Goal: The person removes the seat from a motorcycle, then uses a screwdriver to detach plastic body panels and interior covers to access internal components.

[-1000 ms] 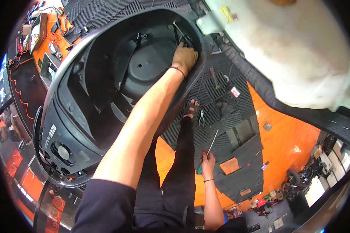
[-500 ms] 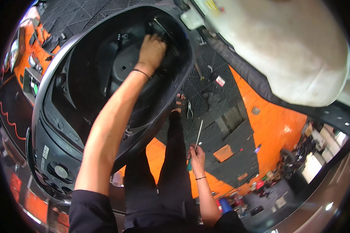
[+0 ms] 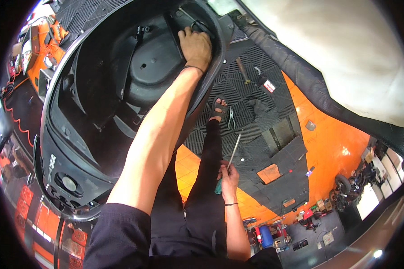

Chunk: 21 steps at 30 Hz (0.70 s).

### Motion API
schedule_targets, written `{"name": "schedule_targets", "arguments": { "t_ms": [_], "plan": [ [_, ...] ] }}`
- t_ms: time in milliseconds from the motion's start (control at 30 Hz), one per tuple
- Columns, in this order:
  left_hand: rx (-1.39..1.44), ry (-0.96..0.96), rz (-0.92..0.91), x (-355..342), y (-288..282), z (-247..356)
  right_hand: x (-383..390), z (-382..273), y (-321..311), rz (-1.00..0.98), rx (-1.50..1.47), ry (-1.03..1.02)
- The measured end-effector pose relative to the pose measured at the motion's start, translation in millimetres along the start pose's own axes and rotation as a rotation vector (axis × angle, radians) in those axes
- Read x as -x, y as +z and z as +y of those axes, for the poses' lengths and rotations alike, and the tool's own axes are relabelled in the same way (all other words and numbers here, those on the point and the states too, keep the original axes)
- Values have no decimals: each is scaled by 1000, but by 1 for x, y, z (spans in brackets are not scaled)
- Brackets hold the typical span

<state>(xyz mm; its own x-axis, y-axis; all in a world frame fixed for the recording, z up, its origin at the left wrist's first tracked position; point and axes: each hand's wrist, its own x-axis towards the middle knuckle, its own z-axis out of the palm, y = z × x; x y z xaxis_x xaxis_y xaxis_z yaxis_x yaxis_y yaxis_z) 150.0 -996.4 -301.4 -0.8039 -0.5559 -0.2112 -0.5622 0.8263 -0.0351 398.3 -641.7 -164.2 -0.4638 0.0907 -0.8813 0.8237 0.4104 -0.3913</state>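
A black scooter under-seat compartment (image 3: 152,69) fills the upper left. My left hand (image 3: 195,49) reaches inside near its far right wall, fingers curled beside a dark part with a thin metal rod (image 3: 188,15); what it grips is hidden under the fingers. Lower right, my right hand (image 3: 228,181) holds a screwdriver (image 3: 233,152) with a teal handle, its metal shaft pointing up, outside the compartment and beside my leg.
A raised seat with pale underside (image 3: 341,58) overhangs the upper right. Pliers (image 3: 231,120) lie on dark mats (image 3: 274,134) by my sandaled foot (image 3: 219,107), near a long-handled tool (image 3: 242,69). Orange flooring (image 3: 327,139), a motorcycle (image 3: 345,188) and cluttered gear surround them.
My left hand has shifted about within the compartment, ending closer to the right wall than half a second ago. The view has moved slightly. The screwdriver stays in my right hand.
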Motion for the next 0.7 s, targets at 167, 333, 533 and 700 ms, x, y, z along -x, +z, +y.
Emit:
{"name": "schedule_targets", "arguments": {
  "t_ms": [167,333,533,700],
  "plan": [
    [24,34,1,-1,4,-4,-9,-1,-22,45,18,5],
    [293,38,-1,7,-6,-12,1,-17,-44,27,232,-89],
    [1063,-187,34,58,-70,-47,70,-96,-44,-238,80,-69],
    [1725,-409,-248,114,-179,-119,140,-161,-27,-199,572,-394]
  ]
}}
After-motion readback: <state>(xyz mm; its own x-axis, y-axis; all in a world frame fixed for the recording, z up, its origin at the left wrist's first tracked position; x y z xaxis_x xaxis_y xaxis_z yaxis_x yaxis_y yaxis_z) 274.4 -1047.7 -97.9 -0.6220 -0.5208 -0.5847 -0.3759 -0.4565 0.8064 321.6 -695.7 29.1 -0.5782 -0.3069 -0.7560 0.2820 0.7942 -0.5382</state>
